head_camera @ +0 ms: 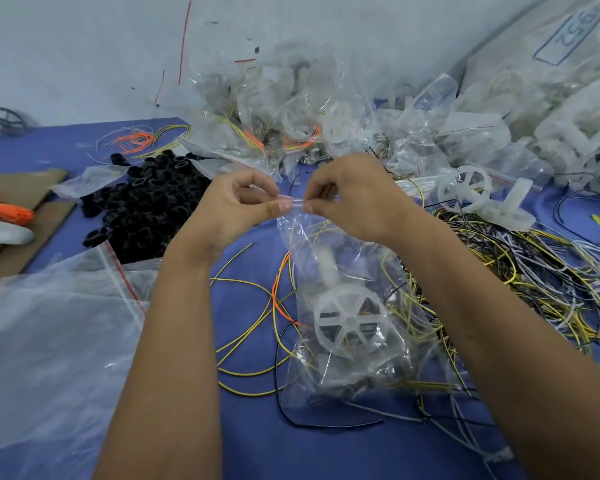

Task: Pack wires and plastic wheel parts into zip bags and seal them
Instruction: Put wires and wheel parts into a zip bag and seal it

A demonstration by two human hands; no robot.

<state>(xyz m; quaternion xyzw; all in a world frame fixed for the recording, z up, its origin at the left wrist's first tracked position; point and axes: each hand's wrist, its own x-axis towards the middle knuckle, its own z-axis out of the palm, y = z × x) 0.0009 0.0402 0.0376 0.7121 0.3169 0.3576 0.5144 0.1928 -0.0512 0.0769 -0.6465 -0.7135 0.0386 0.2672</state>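
Mid-seal on one zip bag (354, 327), held up over the blue worktop (250, 445) by its top strip. Left hand (236, 206) pinching the strip from the left, right hand (347, 199) pinching it from the right, thumbs and forefingers nearly meeting at the middle of the closure; judged to be pressing the zip shut, though whether any stretch has already locked cannot be told. Inside the bag: a white plastic wheel (350, 323) lying flat against the front film, thin yellow wires coiled around and below it, plus darker bits at the bottom too blurred to name. Filling of this bag apparently done, sealing not finished. Behind the hands, a heap of packed bags (284, 112) with wheels and orange and yellow wires, so a fair share seemingly completed. Plenty left: a loose tangle of wires (520, 271) to the right, spare white wheel parts (471, 192) beside it, a pile of small black parts (149, 202) to the left, and a stack of empty bags (49, 327) at near left.
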